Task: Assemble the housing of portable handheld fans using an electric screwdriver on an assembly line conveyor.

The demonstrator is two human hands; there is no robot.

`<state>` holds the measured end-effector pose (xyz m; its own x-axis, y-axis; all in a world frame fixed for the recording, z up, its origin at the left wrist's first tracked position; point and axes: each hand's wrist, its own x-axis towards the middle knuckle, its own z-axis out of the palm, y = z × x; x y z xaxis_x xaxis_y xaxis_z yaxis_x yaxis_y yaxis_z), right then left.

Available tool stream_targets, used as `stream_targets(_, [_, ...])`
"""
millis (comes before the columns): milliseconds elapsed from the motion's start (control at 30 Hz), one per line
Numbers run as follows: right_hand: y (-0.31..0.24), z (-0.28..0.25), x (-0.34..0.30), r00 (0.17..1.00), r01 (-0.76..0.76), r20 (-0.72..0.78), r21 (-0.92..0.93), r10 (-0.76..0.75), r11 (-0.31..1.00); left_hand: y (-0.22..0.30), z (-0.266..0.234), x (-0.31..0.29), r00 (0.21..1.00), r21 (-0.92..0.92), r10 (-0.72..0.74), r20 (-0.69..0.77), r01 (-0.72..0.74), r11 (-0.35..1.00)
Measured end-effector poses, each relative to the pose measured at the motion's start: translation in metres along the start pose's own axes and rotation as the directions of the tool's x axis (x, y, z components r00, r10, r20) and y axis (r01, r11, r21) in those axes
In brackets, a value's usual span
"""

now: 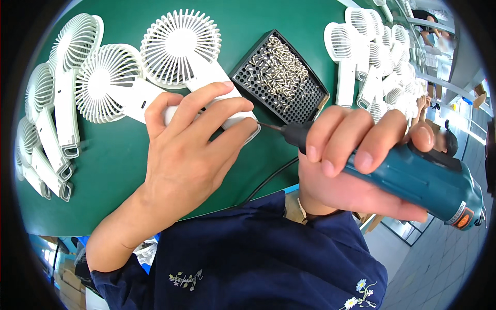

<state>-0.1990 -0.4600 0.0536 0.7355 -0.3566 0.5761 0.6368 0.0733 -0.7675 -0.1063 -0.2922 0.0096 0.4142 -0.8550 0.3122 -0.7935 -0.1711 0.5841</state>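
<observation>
Toward eleven o'clock of our view lies the white plastic handheld fan (179, 42), round-headed and slatted, its handle (211, 73) running down under our left hand (188, 142), whose curled fingers grip it. Our right hand (343, 140), fingers closed, clasps the teal, black-nosed electric screwdriver (434, 188) at three o'clock, its thin steel bit (270, 126) at the handle's end. We judge a tilted bit could slip, scratching plastic or jabbing our left hand.
</observation>
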Motion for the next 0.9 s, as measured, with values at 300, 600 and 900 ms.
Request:
stream_targets(300, [0.0057, -0.0098, 0.0003, 0.998, -0.015, 0.066, 0.049, 0.012, 0.999, -0.0003, 0.0002, 0.0028, 1.000, -0.003, -0.007, -0.008, 0.007, 1.000])
stream_targets(600, [-0.0002, -0.0075, -0.0031, 0.997, -0.081, 0.010, 0.078, 0.080, 0.994, 0.0010, -0.0026, 0.0044, 1.000, -0.012, -0.010, 0.010, 0.010, 1.000])
stream_targets(900, [0.0023, -0.0095, -0.0020, 0.989, -0.061, 0.141, 0.050, 0.054, 0.997, 0.0000, -0.0034, 0.0048, 1.000, -0.022, -0.007, 0.013, 0.008, 1.000])
